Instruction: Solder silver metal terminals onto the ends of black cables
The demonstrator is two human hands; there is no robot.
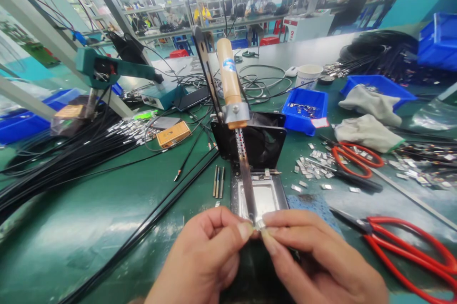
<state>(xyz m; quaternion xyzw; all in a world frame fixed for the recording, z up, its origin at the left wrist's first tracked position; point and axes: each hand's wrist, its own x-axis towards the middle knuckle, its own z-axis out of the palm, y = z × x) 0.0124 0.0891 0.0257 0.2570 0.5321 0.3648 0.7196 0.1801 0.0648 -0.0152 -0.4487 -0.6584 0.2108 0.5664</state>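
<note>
My left hand (210, 247) is closed in a pinch, thumb against forefinger; what sits between those fingertips is too small to make out. My right hand (314, 251) pinches a small silvery metal piece (261, 224) right beside the left fingertips. Just above both sets of fingertips ends the tip of a soldering iron (245, 180), whose wooden handle (228, 68) is clamped upright in a stand with its tip pointing down. Behind the tip lies a shallow silver tray (274, 194). A blue sponge (317, 206) is partly hidden by my right hand.
Red-handled scissors (410, 237) lie at right, another pair (357, 156) behind. Small metal connector shells (312, 166) are scattered near a blue bin (305, 109). Black cables (89, 161) stretch across the left. Grey gloves (367, 132), a paper cup (309, 75) and a small fan (264, 140) stand further back.
</note>
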